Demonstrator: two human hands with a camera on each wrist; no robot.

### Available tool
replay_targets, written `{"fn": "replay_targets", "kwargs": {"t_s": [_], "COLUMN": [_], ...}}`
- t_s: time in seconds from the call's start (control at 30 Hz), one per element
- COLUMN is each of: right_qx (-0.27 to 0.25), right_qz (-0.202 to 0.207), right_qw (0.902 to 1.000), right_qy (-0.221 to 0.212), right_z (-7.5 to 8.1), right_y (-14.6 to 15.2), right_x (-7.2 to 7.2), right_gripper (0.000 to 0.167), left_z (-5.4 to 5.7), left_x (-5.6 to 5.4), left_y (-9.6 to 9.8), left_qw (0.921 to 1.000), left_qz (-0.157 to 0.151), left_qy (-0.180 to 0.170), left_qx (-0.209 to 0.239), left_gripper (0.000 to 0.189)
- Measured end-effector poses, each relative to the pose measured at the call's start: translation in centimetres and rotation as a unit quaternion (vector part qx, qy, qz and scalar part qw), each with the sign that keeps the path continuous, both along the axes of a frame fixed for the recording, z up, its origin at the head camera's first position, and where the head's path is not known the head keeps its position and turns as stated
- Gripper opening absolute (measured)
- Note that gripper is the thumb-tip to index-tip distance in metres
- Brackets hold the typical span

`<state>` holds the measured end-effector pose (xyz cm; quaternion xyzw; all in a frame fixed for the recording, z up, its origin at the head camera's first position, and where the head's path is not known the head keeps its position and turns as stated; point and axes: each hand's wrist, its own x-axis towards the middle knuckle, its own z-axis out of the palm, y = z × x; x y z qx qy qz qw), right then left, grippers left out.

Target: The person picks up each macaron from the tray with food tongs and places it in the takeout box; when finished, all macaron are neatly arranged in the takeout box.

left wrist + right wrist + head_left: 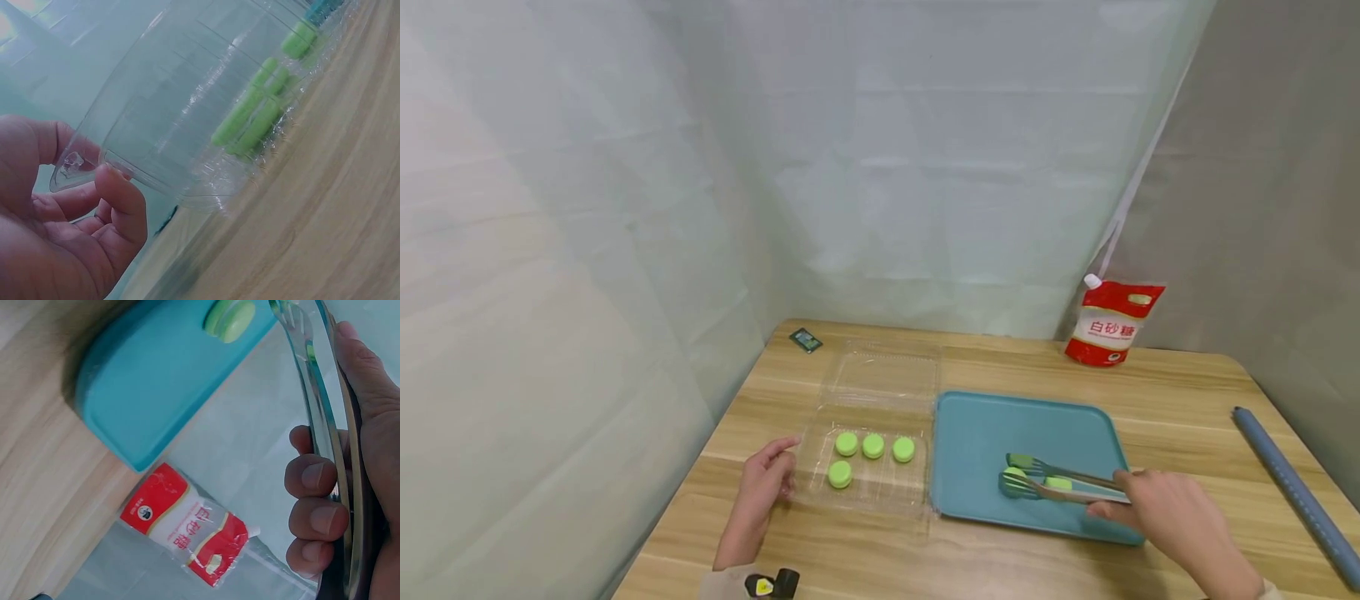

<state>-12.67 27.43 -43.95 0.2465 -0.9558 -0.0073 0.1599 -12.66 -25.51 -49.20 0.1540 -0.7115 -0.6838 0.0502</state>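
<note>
My left hand (762, 482) pinches the left rim of a clear plastic clamshell box (880, 493), its lid folded back flat on the table. The left wrist view shows thumb and finger on either side of the box corner (75, 165). Several light green macarons (840, 474) sit inside the box. My right hand (1176, 508) grips metal serving tongs (1078, 496) low over the teal tray (1000, 421). The tong heads are spread around one green macaron (1015, 475) on the tray. Another macaron (1058, 483) lies beside it, partly behind the tong arms.
A red and white sugar pouch (1105, 325) stands at the back right of the wooden table (827, 550). Along the right edge lies a long blue-grey bar (1292, 492). At the back left corner is a small dark green card (806, 340). Pale cloth hangs around the table.
</note>
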Motion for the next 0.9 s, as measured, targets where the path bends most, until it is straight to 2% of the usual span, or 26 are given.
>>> {"fn": "replay_targets", "kwargs": {"t_s": [0.27, 0.7, 0.9], "right_qx": [-0.002, -0.025, -0.043], "right_qz": [-0.004, 0.044, 0.069], "right_qw": [0.9999, 0.9974, 0.9926], "right_qy": [-0.014, 0.053, 0.09], "right_z": [0.8, 1.3, 2.1], "right_y": [-0.6, -1.6, -2.3], "right_x": [-0.1, -0.6, -0.6], "right_gripper": [0.054, 0.055, 0.059], "left_z": [0.1, 0.3, 0.3], "left_x": [0.0, 0.0, 0.1], "left_y": [0.1, 0.1, 0.1], "left_qw": [1.0, 1.0, 1.0], "left_qz": [-0.001, -0.001, -0.001], "left_qy": [0.002, 0.003, -0.001], "left_qx": [-0.003, -0.006, -0.009], "left_gripper": [0.043, 0.042, 0.042]}}
